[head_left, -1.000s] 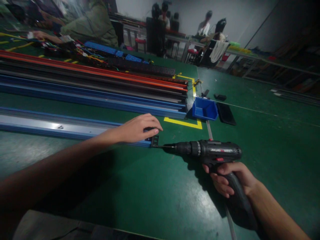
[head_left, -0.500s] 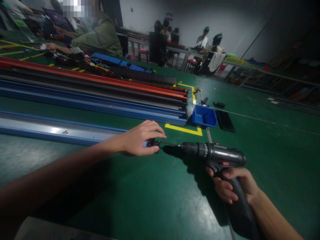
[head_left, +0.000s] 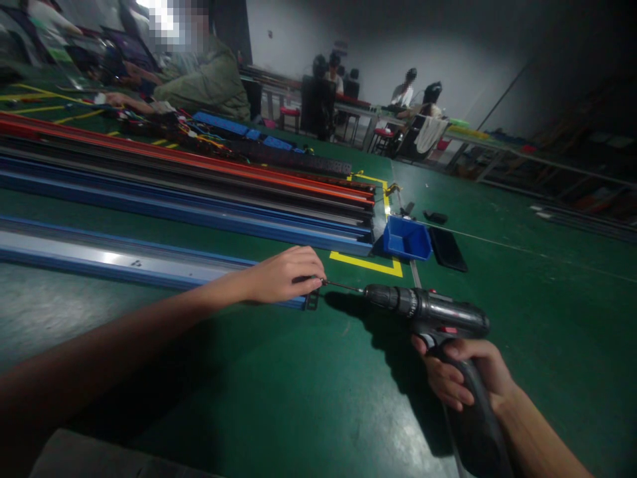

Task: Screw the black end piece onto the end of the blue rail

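Note:
In my right hand is a black cordless drill, held by its grip with the index finger by the trigger. Its long thin bit points left. My left hand has its thumb and fingers pinched together at the bit's tip; whatever is between them is too small to make out. Beneath that hand lies the end of a long blue and silver metal profile. A small dark end plate with slots sits at the profile's end, partly covered by the fingers.
Beyond lie long blue profiles and orange-edged bars. A blue bin stands right of them beside a black flat object. Yellow tape marks the green table. Across it, a person in a green sleeve sits near coloured wires.
My left thumb and fingers have closed from a spread pose into a pinch at the bit tip, uncovering the end plate. The drill stays nearly in place; the view has tilted slightly.

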A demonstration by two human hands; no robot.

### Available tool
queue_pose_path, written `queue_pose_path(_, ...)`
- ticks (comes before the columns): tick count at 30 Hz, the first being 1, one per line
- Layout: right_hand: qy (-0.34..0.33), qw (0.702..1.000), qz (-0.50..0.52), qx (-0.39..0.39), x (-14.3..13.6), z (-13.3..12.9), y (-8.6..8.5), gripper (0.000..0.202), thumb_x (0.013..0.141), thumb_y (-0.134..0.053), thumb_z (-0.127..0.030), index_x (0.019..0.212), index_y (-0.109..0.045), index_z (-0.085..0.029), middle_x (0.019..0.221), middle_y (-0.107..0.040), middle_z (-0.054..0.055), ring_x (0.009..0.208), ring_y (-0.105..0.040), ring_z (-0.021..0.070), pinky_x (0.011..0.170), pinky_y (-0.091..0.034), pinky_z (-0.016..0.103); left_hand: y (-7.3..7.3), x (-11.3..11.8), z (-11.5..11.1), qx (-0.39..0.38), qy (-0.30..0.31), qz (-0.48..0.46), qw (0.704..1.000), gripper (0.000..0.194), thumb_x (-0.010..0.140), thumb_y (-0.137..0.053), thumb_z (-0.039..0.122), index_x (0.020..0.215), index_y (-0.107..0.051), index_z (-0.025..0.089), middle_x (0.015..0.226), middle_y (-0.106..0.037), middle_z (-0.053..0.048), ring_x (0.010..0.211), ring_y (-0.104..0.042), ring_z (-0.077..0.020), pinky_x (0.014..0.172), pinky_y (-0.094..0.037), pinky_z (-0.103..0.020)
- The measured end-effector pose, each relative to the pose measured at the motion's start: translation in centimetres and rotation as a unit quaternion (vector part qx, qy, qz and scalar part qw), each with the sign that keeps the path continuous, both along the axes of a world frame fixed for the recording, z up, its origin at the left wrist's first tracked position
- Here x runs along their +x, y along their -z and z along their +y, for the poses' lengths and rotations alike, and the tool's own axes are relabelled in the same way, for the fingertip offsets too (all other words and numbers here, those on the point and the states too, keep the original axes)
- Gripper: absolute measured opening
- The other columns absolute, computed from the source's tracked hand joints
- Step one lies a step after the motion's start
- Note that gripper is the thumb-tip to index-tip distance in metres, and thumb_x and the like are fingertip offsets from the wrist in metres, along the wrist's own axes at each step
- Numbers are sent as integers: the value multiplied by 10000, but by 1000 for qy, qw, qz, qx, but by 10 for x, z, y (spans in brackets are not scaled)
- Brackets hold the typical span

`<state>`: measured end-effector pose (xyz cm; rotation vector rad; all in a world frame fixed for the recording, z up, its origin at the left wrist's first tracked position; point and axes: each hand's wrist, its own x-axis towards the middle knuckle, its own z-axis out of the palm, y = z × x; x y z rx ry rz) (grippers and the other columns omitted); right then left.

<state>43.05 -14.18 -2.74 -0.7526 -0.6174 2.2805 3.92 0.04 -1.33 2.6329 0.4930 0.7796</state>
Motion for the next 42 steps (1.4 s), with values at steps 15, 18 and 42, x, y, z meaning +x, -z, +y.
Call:
queue_pose_path(15, 18, 998, -58, 0, -11, -2, -13, 271, 829, -656, -275, 1037, -712, -111, 544, -452, -48, 365, -341, 85, 428, -452, 244, -1, 1, -4, 79, -11, 18, 997, 246, 1049, -526, 284, 1038, -736, 155, 1008, -765, -95, 1045, -637, -226, 977, -468, -401)
queue_pose_path(18, 14, 998, -63, -3, -10, -2, -16, 270, 829, -659, -281, 1045, -699, -125, 556, -450, -55, 377, -355, 84, 442, -455, 242, -1, 0, -4, 43, -29, 15, 999, 268, 1036, -547, 327, 1147, -737, 174, 1118, -767, -102, 1140, -623, -245, 1038, -460, -438)
queue_pose_path(42, -33, 999, -18, -33, 0, 2, -4, 294, 870, -641, -191, 1097, -774, -60, 595, -562, -3, 404, -512, 90, 491, -573, 248, 3, 0, 6, -83, -102, 99, 986, 287, 1031, -538, 352, 992, -769, 186, 1021, -777, -50, 954, -704, -180, 871, -486, -308)
